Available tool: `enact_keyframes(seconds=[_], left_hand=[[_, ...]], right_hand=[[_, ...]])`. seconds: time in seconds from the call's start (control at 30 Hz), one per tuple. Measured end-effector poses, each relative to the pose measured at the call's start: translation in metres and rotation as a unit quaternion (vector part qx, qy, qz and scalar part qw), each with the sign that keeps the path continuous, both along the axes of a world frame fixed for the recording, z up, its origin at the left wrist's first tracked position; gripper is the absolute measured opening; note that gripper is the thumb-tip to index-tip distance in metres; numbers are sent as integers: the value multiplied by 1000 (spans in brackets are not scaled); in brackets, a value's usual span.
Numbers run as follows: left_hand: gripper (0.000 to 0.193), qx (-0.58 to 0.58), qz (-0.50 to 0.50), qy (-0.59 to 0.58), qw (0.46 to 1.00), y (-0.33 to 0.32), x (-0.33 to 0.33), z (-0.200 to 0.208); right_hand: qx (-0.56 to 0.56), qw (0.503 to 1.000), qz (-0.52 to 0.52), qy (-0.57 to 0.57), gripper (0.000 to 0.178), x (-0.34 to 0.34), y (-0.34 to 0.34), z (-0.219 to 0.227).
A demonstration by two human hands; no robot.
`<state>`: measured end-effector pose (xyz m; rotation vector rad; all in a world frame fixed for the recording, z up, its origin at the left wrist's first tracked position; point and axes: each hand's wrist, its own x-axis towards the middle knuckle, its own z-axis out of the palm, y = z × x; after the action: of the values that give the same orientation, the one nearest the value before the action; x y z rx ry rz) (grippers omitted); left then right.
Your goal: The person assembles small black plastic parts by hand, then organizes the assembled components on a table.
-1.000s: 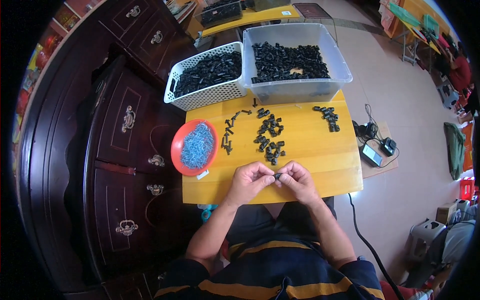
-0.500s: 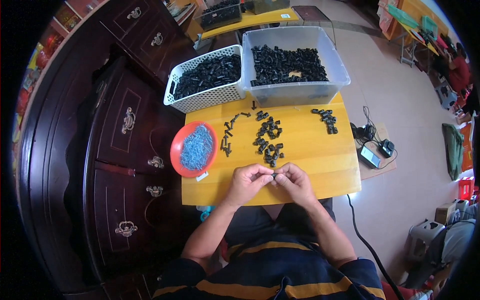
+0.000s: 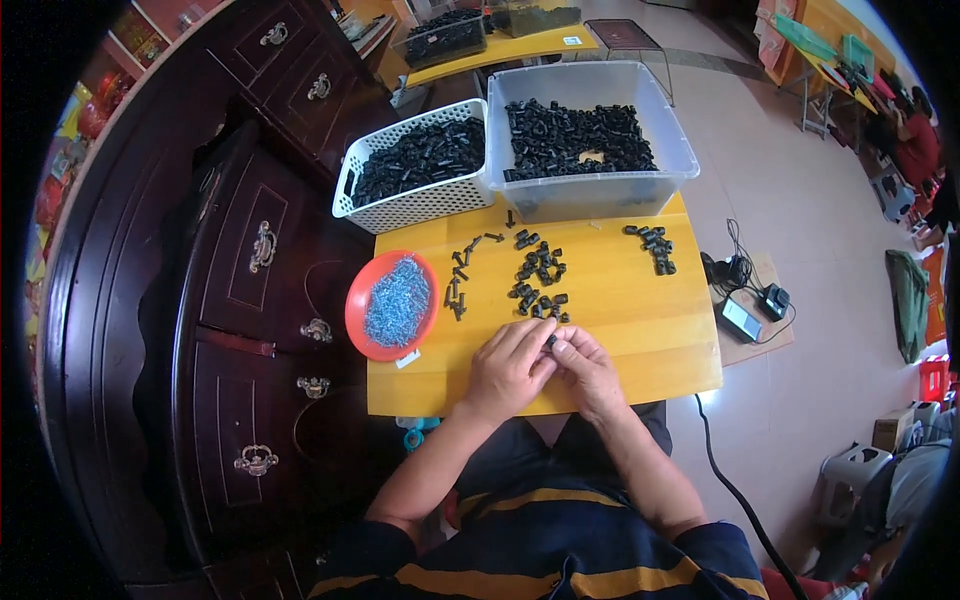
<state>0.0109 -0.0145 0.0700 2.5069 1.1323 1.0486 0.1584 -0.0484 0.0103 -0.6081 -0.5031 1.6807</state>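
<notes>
Small black part (image 3: 551, 341) over tabletop (image 3: 655, 345), toward wearer's edge. Right hand (image 3: 590, 375): thumb and finger pinching it. Left hand (image 3: 512, 368): fingers bunched close; can't tell from here whether gripping. Part looks light, stiff, perhaps slick; best pinched by sides.

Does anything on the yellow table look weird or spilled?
Nothing looks clearly spilled. But a tiny pale bit lies alone in front of the clear bin, odd among all the black pieces; it's too small to identify.
</notes>
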Motion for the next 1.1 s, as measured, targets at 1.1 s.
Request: enact_keyframes(seconds=[1.1], left_hand=[[46,-196,146,-129,961,221,-110,49]], right_hand=[[15,996,-74,-50,24,26,3,-20]])
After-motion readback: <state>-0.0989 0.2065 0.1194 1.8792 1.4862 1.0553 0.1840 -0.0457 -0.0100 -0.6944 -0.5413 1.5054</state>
